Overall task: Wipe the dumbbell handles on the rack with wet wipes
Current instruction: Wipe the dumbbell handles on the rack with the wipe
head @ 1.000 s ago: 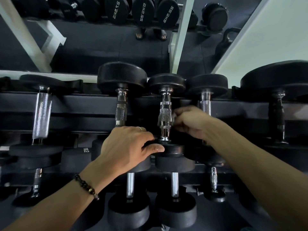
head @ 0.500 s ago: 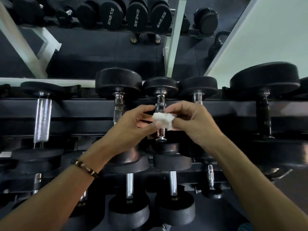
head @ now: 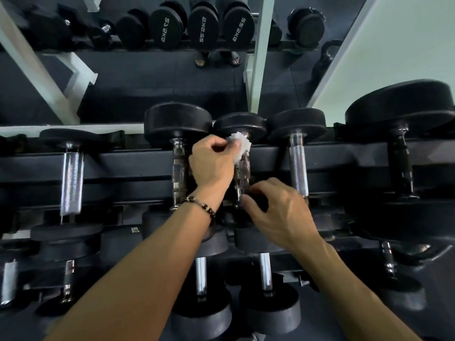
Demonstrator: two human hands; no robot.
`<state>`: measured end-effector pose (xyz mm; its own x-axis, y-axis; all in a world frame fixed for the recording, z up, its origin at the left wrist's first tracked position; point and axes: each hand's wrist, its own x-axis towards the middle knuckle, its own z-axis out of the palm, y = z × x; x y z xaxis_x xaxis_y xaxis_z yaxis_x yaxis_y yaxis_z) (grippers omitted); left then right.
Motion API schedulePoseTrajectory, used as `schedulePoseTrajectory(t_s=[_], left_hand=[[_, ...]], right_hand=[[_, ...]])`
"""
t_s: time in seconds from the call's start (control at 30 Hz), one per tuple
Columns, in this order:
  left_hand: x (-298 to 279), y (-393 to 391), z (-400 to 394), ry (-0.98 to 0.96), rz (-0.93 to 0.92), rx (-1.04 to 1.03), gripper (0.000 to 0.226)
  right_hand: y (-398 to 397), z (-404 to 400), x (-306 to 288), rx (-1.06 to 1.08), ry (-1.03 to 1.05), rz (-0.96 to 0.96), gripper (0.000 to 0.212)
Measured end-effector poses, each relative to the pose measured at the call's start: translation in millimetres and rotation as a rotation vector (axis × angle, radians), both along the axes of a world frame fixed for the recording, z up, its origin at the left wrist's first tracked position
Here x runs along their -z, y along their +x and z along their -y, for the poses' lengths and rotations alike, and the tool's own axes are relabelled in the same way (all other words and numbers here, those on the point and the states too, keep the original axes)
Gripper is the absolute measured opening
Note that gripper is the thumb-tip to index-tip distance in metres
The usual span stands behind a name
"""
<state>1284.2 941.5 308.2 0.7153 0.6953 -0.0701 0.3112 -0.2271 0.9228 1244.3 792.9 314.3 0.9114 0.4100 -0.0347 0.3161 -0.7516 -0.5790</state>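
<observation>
At the bottom of the frame my two bare forearms reach up from the lower corners toward the middle, over a lower tier of dumbbells [head: 267, 299] whose chrome bars run up and down the picture. My right hand [head: 278, 212], just right of centre, rests on the near end of the middle dumbbell, fingers curled over the black head [head: 242, 219] where the handle meets it; whether they truly clamp it I cannot tell, since the fingertips are in shadow. My left hand [head: 213, 163], with a beaded bracelet [head: 200, 205] at the wrist, sits a little higher and just left of centre, its fingers and thumb pinching a crumpled white wipe [head: 240, 146]. The wipe is pressed against the far end of the middle handle [head: 242, 172], right under that dumbbell's far black head [head: 240, 124]. The knurled chrome of this handle shows between my two hands. Just beside it to the left lies another handle [head: 179, 173], partly behind my left hand, and to the right a third one [head: 298, 168], both on the same black rack [head: 123, 166]. Farther left a thicker bar [head: 72, 178] lies apart from the others. In the upper part of the frame, a row of black dumbbell ends [head: 202, 27] with mirrored lettering stands above two sandalled feet [head: 218, 60].
</observation>
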Motion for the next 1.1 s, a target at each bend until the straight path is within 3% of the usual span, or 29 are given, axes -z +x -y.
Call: schedulePoseTrajectory(t_s=[0.1,0.23,0.43,0.5,0.63,0.77,0.83,0.97,1.1], left_hand=[[4,-1,-6,0.035,-0.037,0.103,0.01],[5,-23,-15,0.054,-0.134,0.321,0.009],[-7,4,-7,0.153,-0.013,0.123,0.007],[-3,-9,-7,0.135,-0.052,0.207,0.018],[-4,-31,-13,0.252,-0.146,0.454,0.017],[-6,-1,-13,0.301,-0.032,0.296,0.018],[-2,-1,-15,0.304,-0.066,0.309,0.018],[-4,-44,-9,0.349,-0.267,0.56,0.023],[-5,-40,-7,0.356,-0.155,0.485,0.024]], right_hand=[[3,2,-7,-0.1,-0.212,-0.091,0.069],[8,9,-11,-0.157,-0.167,-0.15,0.064],[10,9,-11,-0.146,-0.146,-0.16,0.062],[10,8,-12,-0.146,-0.147,-0.163,0.06],[8,10,-14,-0.167,-0.19,-0.147,0.065],[6,18,-15,-0.213,-0.419,0.003,0.093],[6,21,-15,-0.199,-0.433,-0.039,0.093],[8,24,-13,-0.171,-0.428,-0.084,0.089],[8,27,-16,-0.177,-0.42,-0.133,0.087]])
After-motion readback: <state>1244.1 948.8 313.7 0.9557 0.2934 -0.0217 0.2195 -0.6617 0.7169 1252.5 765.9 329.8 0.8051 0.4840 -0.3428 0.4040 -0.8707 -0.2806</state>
